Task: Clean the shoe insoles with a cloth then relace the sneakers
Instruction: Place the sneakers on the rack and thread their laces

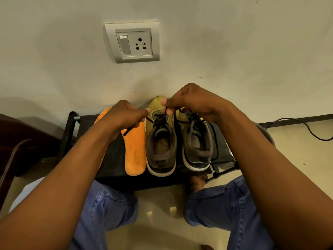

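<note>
The left sneaker (160, 141) stood lengthwise on the black stool (115, 159), toe to the wall, beside its twin (196, 141). Both hands pinched its black lace (151, 120): left hand (124, 114), right hand (187, 101). An orange insole (135, 150) lay parallel, left of it.

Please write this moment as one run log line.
left hand: pinches lace | right hand: pinches lace | left sneaker: lacing | insole: outside

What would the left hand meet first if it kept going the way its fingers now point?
Probably the right hand: the left hand points rightward across the near sneaker toward it, though depth is unclear.
</note>
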`<action>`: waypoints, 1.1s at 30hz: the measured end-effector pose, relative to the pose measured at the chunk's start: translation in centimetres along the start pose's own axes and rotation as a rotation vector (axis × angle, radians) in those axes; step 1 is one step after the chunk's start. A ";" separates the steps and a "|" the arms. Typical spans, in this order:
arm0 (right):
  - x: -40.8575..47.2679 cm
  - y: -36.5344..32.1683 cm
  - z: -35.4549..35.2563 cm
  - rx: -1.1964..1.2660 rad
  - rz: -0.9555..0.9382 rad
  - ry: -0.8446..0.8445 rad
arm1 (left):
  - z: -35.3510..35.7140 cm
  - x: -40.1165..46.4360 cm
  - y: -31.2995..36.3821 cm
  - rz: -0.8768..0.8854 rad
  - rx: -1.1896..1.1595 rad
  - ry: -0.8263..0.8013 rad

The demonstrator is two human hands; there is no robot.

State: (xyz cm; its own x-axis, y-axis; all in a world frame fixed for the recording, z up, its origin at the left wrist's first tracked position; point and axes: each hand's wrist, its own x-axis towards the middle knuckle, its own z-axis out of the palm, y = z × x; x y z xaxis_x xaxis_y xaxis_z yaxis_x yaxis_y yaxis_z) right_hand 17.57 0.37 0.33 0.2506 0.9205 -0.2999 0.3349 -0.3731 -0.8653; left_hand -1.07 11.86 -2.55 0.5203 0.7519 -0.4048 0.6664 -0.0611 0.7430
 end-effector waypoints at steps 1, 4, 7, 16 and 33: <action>0.2 0.0 0.2 0.086 0.012 0.004 | 0.3 0.0 0.1 -0.015 -0.117 0.014; 0.3 0.0 1.1 0.299 0.075 -0.003 | 0.8 0.1 0.3 -0.054 -0.442 0.035; 0.4 0.2 1.9 0.372 0.141 0.028 | 1.4 0.4 0.2 -0.076 -0.628 0.018; 0.9 0.5 3.7 0.385 0.177 0.186 | 3.1 0.5 -0.2 -0.023 -0.689 0.089; 1.1 0.8 3.5 0.321 0.157 0.198 | 3.3 0.5 -0.3 0.098 -0.508 0.149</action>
State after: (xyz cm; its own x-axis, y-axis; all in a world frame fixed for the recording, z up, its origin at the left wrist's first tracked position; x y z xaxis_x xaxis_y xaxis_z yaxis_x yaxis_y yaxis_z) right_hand 14.95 1.45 -2.07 0.4567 0.8035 -0.3819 -0.0135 -0.4230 -0.9060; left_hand 0.72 10.11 -4.73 0.4611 0.8460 -0.2677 0.2572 0.1613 0.9528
